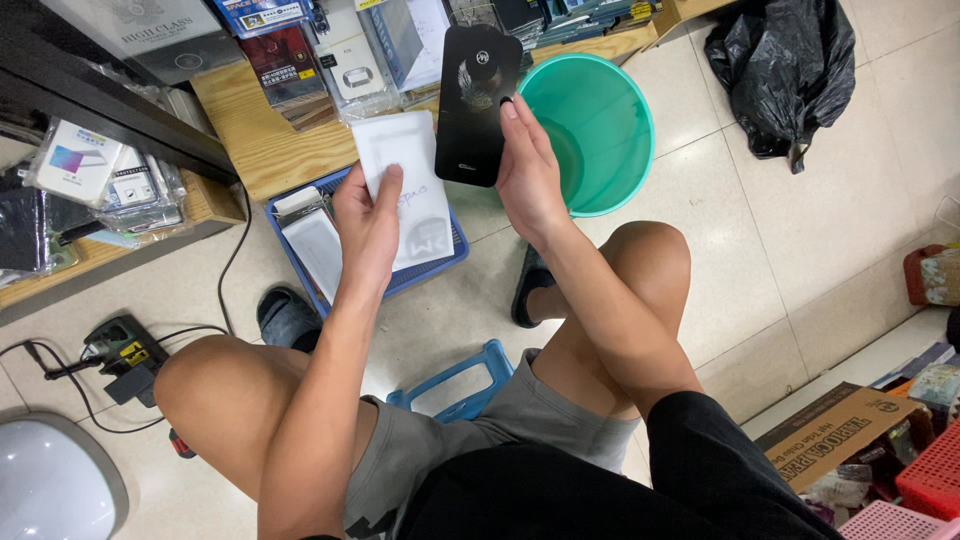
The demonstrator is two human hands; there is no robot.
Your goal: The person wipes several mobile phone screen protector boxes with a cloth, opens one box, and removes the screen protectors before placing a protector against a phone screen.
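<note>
Left hand [365, 225] grip grasping white sleeve [408, 185] — above blue tray [440, 262], right hand [528, 170] grip grasping black card [478, 105] — right of tray, beside green bucket [600, 130]

Glossy black card sleeve [478, 105], matt white plastic pouch [408, 185], smooth green plastic bucket [600, 125], pale wood shelf [260, 145]

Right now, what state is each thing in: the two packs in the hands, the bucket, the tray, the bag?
Left hand: gripping the white flat packet, held over the tray.
Right hand: gripping the black flat pack, held upright.
Green bucket: upright, open, looks empty.
Blue tray: on the floor, holding white packets.
Black plastic bag: crumpled on the floor.
Cardboard box: open, on the floor.
</note>
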